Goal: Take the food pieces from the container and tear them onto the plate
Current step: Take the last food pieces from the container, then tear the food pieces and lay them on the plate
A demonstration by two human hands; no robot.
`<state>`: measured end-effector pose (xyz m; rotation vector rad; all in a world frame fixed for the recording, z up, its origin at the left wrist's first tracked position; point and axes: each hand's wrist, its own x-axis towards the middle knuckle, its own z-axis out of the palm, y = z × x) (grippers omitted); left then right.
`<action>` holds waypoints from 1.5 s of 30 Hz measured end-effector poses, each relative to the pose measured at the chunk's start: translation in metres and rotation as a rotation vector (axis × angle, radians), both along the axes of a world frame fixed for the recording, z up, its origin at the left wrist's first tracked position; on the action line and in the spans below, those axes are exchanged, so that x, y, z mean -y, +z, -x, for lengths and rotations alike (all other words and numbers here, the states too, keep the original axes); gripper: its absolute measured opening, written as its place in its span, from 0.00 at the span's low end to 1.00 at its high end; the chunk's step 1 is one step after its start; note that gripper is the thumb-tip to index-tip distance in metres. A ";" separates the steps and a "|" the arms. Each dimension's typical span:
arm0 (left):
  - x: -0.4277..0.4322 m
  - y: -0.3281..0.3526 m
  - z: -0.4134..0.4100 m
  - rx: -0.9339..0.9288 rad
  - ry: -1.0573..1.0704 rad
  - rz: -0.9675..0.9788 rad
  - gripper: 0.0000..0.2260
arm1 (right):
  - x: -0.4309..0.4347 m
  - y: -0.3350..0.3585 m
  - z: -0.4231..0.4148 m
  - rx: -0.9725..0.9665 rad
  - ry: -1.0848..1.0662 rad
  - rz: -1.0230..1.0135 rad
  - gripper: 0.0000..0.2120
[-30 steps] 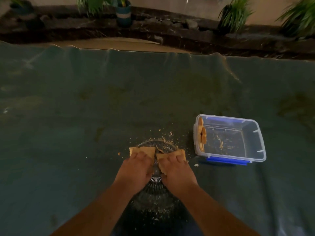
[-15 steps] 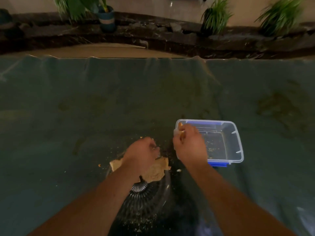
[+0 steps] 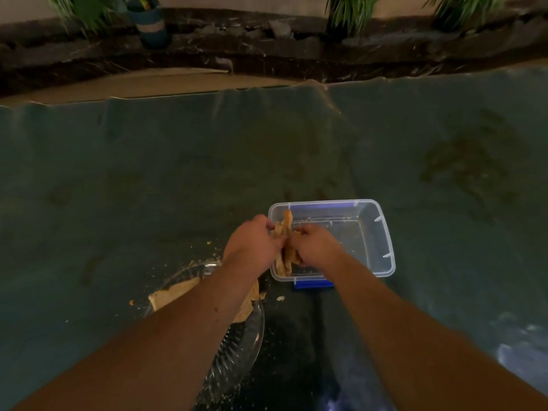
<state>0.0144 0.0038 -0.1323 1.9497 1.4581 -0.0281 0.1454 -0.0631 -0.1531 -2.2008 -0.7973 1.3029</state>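
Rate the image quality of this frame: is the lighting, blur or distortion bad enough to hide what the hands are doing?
Head view: dim, warm light, and the teal cloth looks murky; wide-angle bending curves its far edge. Left hand and right hand are slightly soft, yet both visibly grip the food pieces at the container. Faint glare marks the glass plate.

Left hand (image 3: 252,244) and right hand (image 3: 314,247) side by side, fingers curled closed, forearms extended.
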 end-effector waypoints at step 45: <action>0.049 -0.043 0.239 -0.414 -0.388 -0.244 0.34 | 0.060 -0.011 0.167 0.726 0.832 -0.077 0.31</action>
